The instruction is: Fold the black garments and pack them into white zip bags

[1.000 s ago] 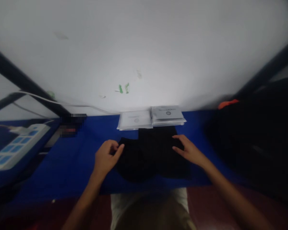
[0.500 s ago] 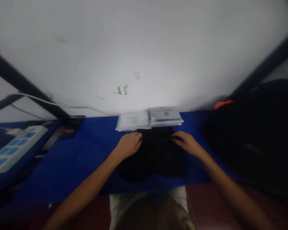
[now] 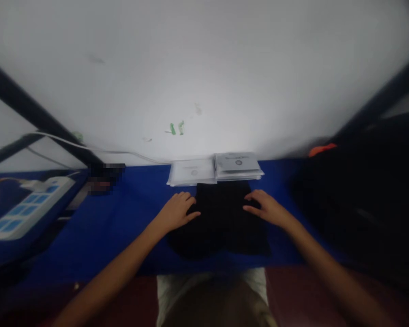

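A black cloth item (image 3: 221, 222) lies spread on the blue table surface (image 3: 132, 200) in front of me. At its upper left edge is my left hand (image 3: 179, 211), thumb and fingers apart, holding nothing. My right hand (image 3: 266, 208) rests by the upper right edge, its thumb and fingers also parted. The cloth is too dark to show its details. Just beyond its top edge lie two stacks of flat white packets, a left stack (image 3: 192, 173) and a taller right stack (image 3: 238, 165) with a round dark mark on top.
A white power strip (image 3: 30, 209) with blue sockets is at the left, with a white cable (image 3: 112, 151) running along the wall. Dark frame bars rise on both sides. A large black mass (image 3: 368, 195) fills the right, an orange item (image 3: 322, 150) behind it.
Both hands have let go of the cloth's upper edge, and their fingers have opened. My left hand has shifted slightly left. The cloth's top part now lies flatter.
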